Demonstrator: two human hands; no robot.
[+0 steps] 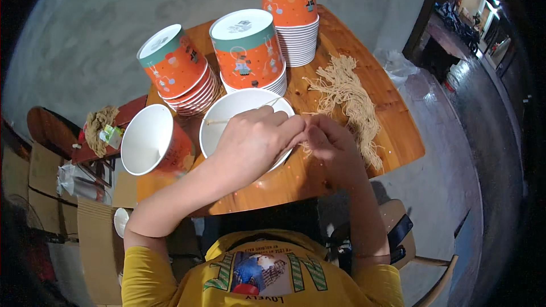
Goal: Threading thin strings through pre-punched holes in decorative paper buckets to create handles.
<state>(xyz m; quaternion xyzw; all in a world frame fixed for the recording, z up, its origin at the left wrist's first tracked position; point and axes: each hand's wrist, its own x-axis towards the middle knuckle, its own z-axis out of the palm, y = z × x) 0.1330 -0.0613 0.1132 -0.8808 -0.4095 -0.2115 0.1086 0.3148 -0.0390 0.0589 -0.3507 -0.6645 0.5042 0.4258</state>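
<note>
The left hand (253,136) and right hand (329,143) met over the rim of the white bowl (227,115) on the wooden bench (398,131). Both sets of fingers were pinched shut on a thin strand of noodles (303,146) between them. The big noodle pile (350,99) lay just beside the right hand, near stacked orange cups (248,51).

Three upturned stacks of orange paper cups (248,51) with teal bands and white bases stand beyond both hands. Left of the left hand (253,139), a small green-and-white packet (110,134) lies
</note>
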